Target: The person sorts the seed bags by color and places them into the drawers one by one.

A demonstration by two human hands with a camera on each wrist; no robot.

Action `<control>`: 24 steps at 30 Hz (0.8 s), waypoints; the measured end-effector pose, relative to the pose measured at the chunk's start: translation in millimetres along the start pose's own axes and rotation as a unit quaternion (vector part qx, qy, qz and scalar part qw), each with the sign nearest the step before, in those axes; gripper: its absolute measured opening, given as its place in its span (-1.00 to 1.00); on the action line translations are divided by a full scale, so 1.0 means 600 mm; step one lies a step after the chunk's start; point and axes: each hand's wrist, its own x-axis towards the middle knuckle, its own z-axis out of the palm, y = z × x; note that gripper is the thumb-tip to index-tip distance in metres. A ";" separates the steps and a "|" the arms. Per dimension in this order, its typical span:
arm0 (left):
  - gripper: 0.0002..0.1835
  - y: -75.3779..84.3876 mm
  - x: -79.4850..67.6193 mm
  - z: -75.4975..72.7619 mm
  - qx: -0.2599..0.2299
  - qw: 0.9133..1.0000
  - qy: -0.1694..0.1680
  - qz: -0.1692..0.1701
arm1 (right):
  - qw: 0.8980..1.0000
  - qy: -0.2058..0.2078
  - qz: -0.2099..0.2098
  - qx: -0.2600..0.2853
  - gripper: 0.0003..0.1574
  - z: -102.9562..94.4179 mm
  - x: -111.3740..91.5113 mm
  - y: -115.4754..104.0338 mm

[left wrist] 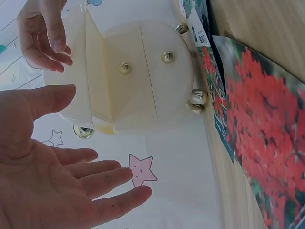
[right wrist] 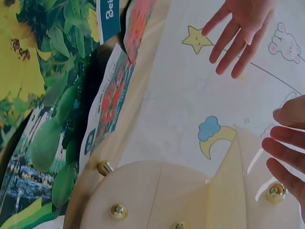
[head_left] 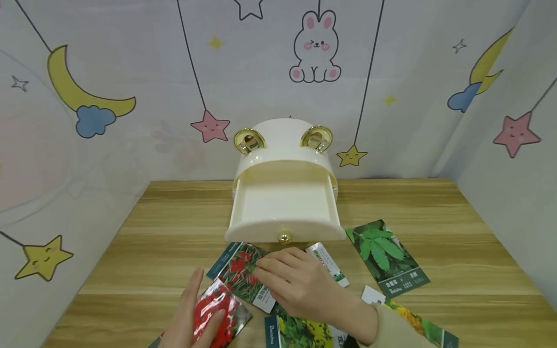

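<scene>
My left hand (head_left: 183, 316) is over a seed packet with bright red flowers (head_left: 224, 316), fingers spread and straight, as the left wrist view also shows. My right hand (head_left: 300, 285) hovers in front of a cream drawer box (head_left: 283, 140) with gold ears, its fingers loosely bent around nothing. Below the right hand lie a packet of red flowers with narrow leaves (head_left: 243, 266) and one with yellow flowers (head_left: 313, 333). The box's upper drawer (head_left: 285, 198) is pulled out, and no contents show inside. A gold knob (head_left: 284, 237) sits on its front.
Right of the box lies a green-leaf packet (head_left: 383, 251), with a yellow-orange flower packet (head_left: 417, 321) nearer the front. A mostly white packet (head_left: 328, 266) pokes out beyond the right hand. Behind the wooden table (head_left: 183, 208) hangs a printed cloth (head_left: 261, 72).
</scene>
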 end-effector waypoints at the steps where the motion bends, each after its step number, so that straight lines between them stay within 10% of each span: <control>1: 0.04 -0.008 0.000 0.003 0.002 1.000 -0.002 -0.003 | 1.000 -0.007 -0.001 -0.004 -0.74 0.003 0.000 -0.003; 9: 0.03 -0.068 -0.002 0.034 0.039 0.999 0.017 0.017 | 0.998 -0.058 -0.027 -0.009 -0.71 0.031 -0.008 -0.032; 17: 0.09 -0.078 -0.008 0.057 0.092 0.961 0.179 0.192 | 0.990 -0.134 -0.045 0.007 -0.63 0.054 -0.018 -0.048; 20: 0.12 -0.084 -0.008 0.066 0.107 0.967 0.165 0.164 | 0.983 -0.175 -0.047 0.016 -0.59 0.056 -0.020 -0.050; 24: 0.02 -0.084 0.002 0.060 0.141 0.988 0.032 0.044 | 0.974 -0.220 -0.057 0.027 -0.54 0.061 -0.024 -0.050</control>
